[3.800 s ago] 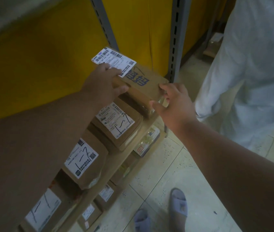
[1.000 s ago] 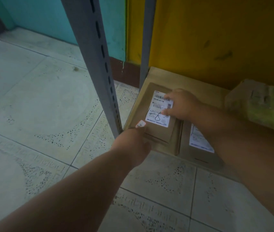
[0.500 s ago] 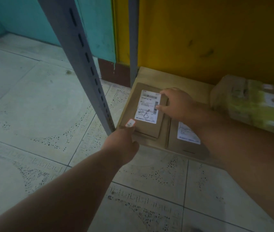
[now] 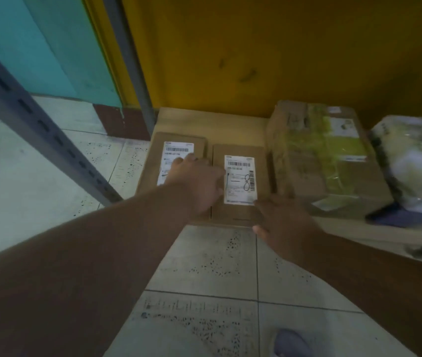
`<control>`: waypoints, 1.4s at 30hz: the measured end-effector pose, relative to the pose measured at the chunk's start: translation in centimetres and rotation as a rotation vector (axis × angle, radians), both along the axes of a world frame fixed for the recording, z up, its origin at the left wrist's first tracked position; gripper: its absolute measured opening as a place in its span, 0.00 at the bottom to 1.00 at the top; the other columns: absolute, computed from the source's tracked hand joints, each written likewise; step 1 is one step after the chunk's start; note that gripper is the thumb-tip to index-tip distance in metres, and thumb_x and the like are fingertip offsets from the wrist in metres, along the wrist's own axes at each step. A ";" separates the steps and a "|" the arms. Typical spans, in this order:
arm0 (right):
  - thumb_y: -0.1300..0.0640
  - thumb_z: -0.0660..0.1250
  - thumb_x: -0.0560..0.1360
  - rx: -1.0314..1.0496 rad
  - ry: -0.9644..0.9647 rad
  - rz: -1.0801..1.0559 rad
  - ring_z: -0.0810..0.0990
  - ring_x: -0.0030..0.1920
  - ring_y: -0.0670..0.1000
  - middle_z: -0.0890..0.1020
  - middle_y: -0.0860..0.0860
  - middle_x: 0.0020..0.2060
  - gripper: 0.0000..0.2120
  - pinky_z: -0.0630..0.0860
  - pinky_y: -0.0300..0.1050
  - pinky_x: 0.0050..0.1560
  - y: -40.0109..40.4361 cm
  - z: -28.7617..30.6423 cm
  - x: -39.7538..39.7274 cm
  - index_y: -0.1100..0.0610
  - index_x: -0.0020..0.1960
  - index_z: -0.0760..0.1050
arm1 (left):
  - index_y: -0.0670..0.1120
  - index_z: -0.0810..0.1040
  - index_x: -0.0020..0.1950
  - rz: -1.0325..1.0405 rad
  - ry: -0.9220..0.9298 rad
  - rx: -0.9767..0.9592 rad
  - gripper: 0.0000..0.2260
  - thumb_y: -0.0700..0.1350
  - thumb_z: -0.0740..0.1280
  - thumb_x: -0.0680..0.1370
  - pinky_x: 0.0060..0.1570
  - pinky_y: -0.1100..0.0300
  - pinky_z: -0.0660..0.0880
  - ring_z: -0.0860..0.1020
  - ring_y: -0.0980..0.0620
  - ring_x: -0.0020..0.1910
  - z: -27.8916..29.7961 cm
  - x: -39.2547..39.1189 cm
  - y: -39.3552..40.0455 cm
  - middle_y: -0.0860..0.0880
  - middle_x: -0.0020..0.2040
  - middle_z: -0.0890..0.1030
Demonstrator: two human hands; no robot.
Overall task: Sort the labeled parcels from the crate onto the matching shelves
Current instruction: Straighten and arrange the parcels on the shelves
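Observation:
Two flat cardboard parcels lie side by side on the low wooden shelf (image 4: 212,119). The left parcel (image 4: 179,139) has a white label, and my left hand (image 4: 199,181) rests flat on it with fingertips on that label. The right parcel (image 4: 238,149) carries a label with a handwritten 8. My right hand (image 4: 284,220) lies on its near right corner, fingers on top and thumb at the front edge. The crate is out of view.
A bigger box with green tape (image 4: 320,155) and a plastic-wrapped parcel (image 4: 415,161) sit on the shelf to the right. Grey slotted uprights (image 4: 37,119) (image 4: 132,60) stand on the left. Yellow wall behind, tiled floor in front, my slipper (image 4: 289,343) below.
My right hand left the left parcel's label and went to the right parcel's near corner. My left hand moved from the front edge up onto the left parcel. The view shifted right.

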State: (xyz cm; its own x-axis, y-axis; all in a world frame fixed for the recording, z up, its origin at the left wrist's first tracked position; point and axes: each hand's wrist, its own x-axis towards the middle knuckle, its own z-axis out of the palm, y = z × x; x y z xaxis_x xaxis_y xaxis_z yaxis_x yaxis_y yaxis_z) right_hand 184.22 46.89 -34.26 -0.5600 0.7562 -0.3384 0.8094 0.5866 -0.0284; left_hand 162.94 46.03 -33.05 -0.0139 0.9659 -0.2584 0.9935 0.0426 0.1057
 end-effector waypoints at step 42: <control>0.41 0.64 0.77 0.230 0.094 -0.447 0.70 0.63 0.60 0.74 0.56 0.63 0.24 0.70 0.55 0.64 5.0 4.8 15.2 0.53 0.69 0.72 | 0.62 0.55 0.79 -0.141 -0.180 0.077 0.33 0.63 0.64 0.78 0.57 0.51 0.73 0.74 0.42 0.62 1.5 11.7 4.5 0.46 0.63 0.77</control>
State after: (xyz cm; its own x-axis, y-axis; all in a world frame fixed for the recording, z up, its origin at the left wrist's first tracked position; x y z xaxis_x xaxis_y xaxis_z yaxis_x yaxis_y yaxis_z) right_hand 199.40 51.92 -29.47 -0.1849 0.9778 -0.0984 0.9827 0.1834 -0.0240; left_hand 174.65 50.56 -31.51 0.1622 0.9720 -0.1701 0.9538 -0.1103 0.2793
